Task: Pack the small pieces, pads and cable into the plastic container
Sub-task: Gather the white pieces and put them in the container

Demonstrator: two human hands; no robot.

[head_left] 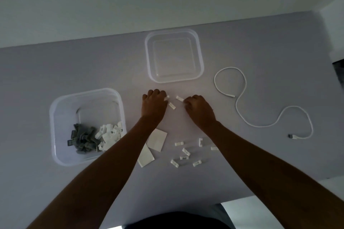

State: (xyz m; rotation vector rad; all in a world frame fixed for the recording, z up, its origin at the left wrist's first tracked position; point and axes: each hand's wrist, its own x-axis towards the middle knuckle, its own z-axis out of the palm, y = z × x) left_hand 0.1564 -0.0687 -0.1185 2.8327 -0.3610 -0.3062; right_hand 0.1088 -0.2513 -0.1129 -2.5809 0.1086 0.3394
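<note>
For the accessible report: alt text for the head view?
Both hands pinch small white clips: left hand, right hand, below an empty clear container. More clips and white pads lie nearer, a white cable right, a filled container left.

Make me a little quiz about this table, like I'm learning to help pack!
1. True or false: the far container is full.
2. What lies right of the right hand? A) cable B) spoon C) cup
3. Which container holds the grey pieces?

Key:
1. False; it looks empty.
2. A, the white cable.
3. The near-left container, beside the left hand.
</note>
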